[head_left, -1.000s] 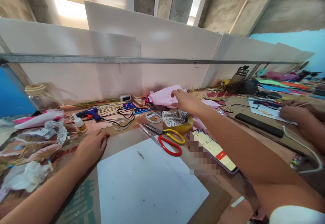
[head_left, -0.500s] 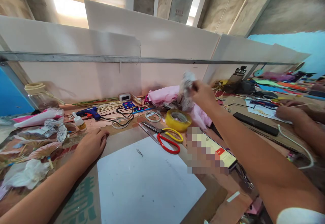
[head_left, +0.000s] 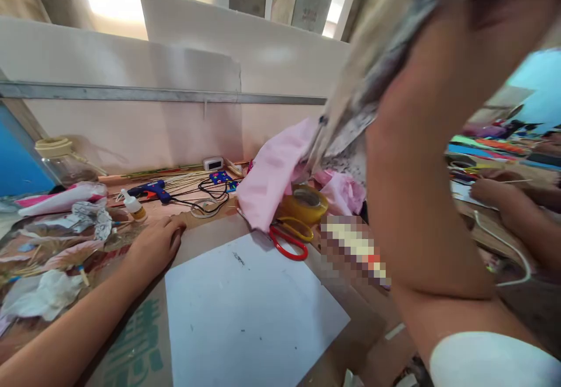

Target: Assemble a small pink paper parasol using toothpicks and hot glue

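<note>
My left hand [head_left: 158, 239] rests on the cardboard beside the white sheet [head_left: 249, 311], fingers loosely bent and nothing held. At the upper right, blurred and close to the camera, my right hand [head_left: 460, 1] is raised, closed on a grey-and-white patterned wrapping [head_left: 372, 77] that stretches down to the pile. Its fingertips are hard to make out. Pink wrapping [head_left: 276, 176] hangs below, partly over the scissors [head_left: 289, 244] with one red and one yellow handle. A roll of yellow tape [head_left: 309, 203] lies just behind them.
A blue glue gun [head_left: 153, 189], a small glue bottle [head_left: 132, 204] and a jar [head_left: 65, 162] stand or lie at the back left. Crumpled wrappings and fan-shaped pieces [head_left: 74, 255] cover the left side. Another person's hands [head_left: 499, 191] are at the right.
My right hand has come up and to the right, toward the camera, pulling the patterned wrapping out long. The pink wrapping has lifted and swung over the scissors. My left hand stays in place.
</note>
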